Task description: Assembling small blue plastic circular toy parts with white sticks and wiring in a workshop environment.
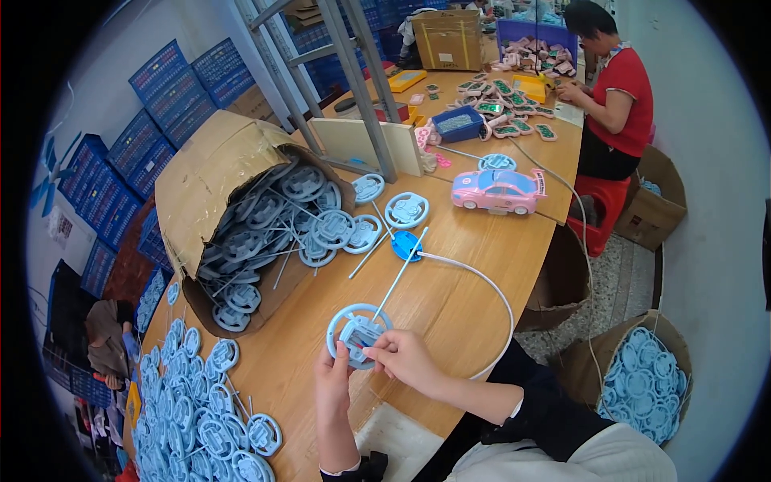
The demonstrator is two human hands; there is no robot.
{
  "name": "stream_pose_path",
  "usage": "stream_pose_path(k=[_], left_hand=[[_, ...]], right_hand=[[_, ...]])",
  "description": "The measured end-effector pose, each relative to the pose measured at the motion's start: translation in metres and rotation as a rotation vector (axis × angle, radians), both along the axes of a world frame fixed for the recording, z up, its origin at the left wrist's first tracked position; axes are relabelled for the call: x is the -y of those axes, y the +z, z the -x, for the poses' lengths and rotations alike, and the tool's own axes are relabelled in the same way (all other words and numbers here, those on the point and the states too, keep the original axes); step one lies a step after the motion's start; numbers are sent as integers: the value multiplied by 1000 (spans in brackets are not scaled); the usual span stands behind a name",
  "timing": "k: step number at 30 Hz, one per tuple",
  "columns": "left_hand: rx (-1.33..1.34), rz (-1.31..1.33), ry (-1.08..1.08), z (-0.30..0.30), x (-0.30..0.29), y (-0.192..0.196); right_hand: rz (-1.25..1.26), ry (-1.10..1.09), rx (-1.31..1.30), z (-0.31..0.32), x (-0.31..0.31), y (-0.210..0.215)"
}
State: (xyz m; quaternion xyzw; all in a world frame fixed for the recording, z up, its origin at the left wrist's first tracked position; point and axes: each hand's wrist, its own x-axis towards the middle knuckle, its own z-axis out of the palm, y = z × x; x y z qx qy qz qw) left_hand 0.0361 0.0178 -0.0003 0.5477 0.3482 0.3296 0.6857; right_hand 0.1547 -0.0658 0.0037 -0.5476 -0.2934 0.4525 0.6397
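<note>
In the middle of the head view I hold up a light blue toy steering wheel (359, 328) with a long thin stick running up and away from it. My left hand (332, 379) grips the lower left of its ring, thumb against the hub. My right hand (404, 358) is pinched at the hub's lower right; whether a small part sits between its fingertips is hidden. Just beyond the stick's far end lies a darker blue oval piece (406, 247) joined to a white cable (474, 271). More toy steering wheels (407, 210) rest on the table nearby.
A tipped cardboard box (217, 177) spills steering wheels at left; a heap (189, 410) lies nearer me. A pink toy car (496, 191) stands right of centre. A metal ladder (353, 80) rises behind. Someone in red (630, 104) works far right; a box of blue parts (646, 381) stands on the floor.
</note>
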Motion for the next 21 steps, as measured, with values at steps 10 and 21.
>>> stream_pose_path(k=[10,21], left_hand=[[-53,-11,4,-17,2,4],[163,236,246,85,-5,34]], right_hand=[[30,12,7,-16,2,0],[67,33,3,-33,27,0]])
